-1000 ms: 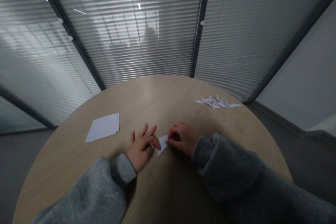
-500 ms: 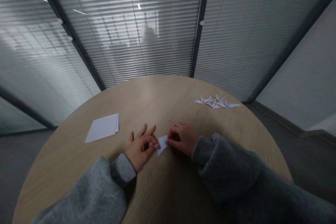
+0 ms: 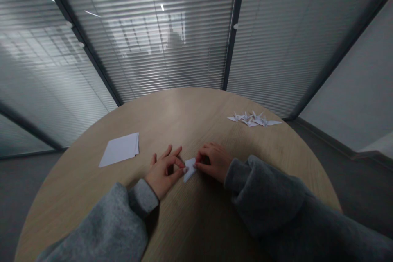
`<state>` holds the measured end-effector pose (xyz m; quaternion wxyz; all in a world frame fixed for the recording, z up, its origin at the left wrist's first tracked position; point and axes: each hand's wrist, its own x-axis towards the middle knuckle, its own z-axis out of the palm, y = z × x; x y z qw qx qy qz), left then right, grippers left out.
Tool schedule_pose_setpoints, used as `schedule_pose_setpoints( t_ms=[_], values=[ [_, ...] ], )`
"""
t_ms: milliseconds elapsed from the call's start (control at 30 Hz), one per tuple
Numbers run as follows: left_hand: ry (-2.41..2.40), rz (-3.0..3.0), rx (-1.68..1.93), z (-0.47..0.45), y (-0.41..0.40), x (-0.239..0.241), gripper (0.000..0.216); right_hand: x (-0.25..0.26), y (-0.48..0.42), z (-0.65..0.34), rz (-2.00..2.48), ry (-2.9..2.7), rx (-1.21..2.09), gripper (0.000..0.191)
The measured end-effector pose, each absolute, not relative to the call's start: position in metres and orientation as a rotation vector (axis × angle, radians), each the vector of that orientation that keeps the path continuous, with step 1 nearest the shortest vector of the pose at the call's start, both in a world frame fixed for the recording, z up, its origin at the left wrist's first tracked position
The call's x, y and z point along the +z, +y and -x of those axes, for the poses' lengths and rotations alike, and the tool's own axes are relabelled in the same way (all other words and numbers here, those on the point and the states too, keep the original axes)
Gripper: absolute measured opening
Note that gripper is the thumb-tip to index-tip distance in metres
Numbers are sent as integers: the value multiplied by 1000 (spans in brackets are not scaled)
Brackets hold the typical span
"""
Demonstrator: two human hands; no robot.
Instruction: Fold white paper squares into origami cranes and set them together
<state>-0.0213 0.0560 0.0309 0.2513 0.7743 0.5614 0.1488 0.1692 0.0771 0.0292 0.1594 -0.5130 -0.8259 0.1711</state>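
Observation:
A small folded piece of white paper [image 3: 189, 170] lies between my two hands near the middle of the round table. My left hand [image 3: 166, 174] pinches its left edge between thumb and index finger, while the other fingers are spread out. At the paper's right edge, my right hand [image 3: 215, 161] grips with thumb and index finger, the remaining fingers curled behind. My fingertips cover parts of both edges, and the fine folds are too small to make out.
The round wooden table [image 3: 184, 110] carries a stack of white paper sheets [image 3: 119, 149] on the left. Several folded paper cranes [image 3: 253, 119] sit in a cluster at the back right. Beyond the table's far edge stand glass panels with blinds [image 3: 184, 65].
My left thumb and index finger have shifted very slightly at the paper's left edge. The right hand and the other things stay where they were.

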Motion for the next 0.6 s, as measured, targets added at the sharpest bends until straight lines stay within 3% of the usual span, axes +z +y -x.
schedule_pose_setpoints(
  t_ms=[267,600],
  values=[
    [1586,-2187,484,22,57,31,31,29,78,-169,1465,-2366,482,12],
    [1607,-2300,299,20,52,31,16,29,76,-169,1465,-2358,466,10]
  ],
)
